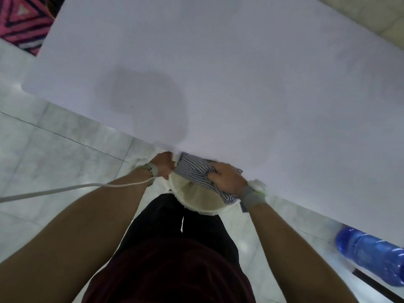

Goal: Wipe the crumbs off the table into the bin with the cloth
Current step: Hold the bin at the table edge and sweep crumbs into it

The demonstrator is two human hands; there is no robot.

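Rug (pixel 20 22), pink and dark striped, at far left on pale tiled floor (pixel 54 138). White table (pixel 218 62) running diagonally across the upper view, bare of visible crumbs, though blur would hide anything small; only a soft grey shadow near the middle.

Left hand (pixel 162 164) at the table's near edge, fingers curled closed around the rim of a pale round bin (pixel 196 197), pressing that rim up against the edge, just under the tabletop. Band on the left wrist, white cable (pixel 65 190) trailing from it toward the left.

Striped cloth (pixel 196 171), bunched, draped from the table edge over the bin's mouth. Right hand (pixel 227 179) on top of it, fingers bent and closed on the fabric, grey band at the wrist. Bin interior partly visible below the cloth; contents too blurred to tell.

Blue plastic bottle (pixel 371 254) lying on the floor at far right, well apart from the bin.

Step in hand, by judgement: the final sweep over the edge, dropping crumbs into the bin. Next move likely calls for drawing the cloth fully past the edge and shaking it out over the opening, with the bin kept snug against the table so nothing falls to the floor.
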